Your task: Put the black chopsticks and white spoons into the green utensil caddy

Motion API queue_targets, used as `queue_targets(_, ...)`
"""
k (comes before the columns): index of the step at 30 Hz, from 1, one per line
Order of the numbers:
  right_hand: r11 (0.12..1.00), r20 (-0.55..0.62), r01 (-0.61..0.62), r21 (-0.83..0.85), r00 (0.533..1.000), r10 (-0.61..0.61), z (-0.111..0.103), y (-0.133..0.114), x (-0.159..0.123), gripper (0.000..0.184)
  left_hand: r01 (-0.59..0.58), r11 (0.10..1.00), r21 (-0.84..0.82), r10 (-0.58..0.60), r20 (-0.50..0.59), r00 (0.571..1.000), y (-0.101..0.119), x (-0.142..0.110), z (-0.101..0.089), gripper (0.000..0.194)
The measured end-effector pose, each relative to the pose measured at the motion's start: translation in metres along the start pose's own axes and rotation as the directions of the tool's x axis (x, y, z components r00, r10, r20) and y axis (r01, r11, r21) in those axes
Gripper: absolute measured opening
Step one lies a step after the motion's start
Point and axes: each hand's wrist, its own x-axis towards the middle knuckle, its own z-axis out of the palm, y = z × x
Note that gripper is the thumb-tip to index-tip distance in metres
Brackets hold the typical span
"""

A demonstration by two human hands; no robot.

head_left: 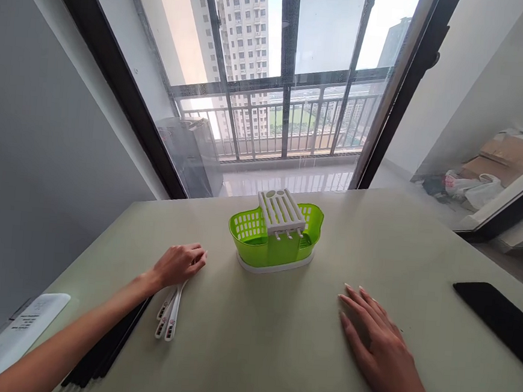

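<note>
My left hand (182, 263) is on the table, left of the green basket, its fingers curled closed over the upper end of a few white spoons (171, 319). The spoon handles, printed with small dark and red marks, fan out below the wrist. Their bowls are hidden under the hand. My right hand (375, 332) lies palm down on the table with its fingers stretched out, holding nothing. Between the hands and farther back stands the bright green basket (279, 252) on a white base. A white slotted rack (282, 213) with small hooks sits across its top.
Thin black sticks (102, 352), likely chopsticks, lie partly under my left forearm. A white case (20, 328) with a round dark button is at the left table edge. On the right lies a flat black object (500, 320). Behind the table (249, 352) stands a glass door.
</note>
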Motion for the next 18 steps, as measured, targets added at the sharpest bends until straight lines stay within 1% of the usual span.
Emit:
queue_targets(5,1.000,-0.005,0.007,0.009,1.000,-0.007,0.000,0.001,0.000,0.043,0.042,0.999,0.014,-0.041,-0.028,0.999,0.007,-0.007,-0.002,0.036)
queue_targets(9,1.000,0.002,-0.003,0.012,1.000,0.003,0.001,0.000,0.000,0.044,0.074,0.997,0.033,-0.073,-0.031,0.997,0.013,-0.010,-0.007,0.029)
queue_targets(12,1.000,0.002,0.008,0.014,1.000,-0.008,0.001,0.001,0.000,0.044,0.105,0.990,0.089,-0.101,-0.053,0.993,0.016,-0.011,-0.015,0.032)
queue_targets(15,1.000,0.010,0.013,0.020,1.000,-0.013,0.002,0.002,-0.001,0.044,0.125,0.985,0.118,-0.106,-0.155,0.982,0.018,-0.008,-0.028,0.038)
queue_targets(18,1.000,-0.001,0.010,0.024,1.000,-0.010,0.002,0.002,-0.001,0.043,0.095,0.993,0.069,-0.070,-0.308,0.949,0.024,0.000,-0.047,0.033)
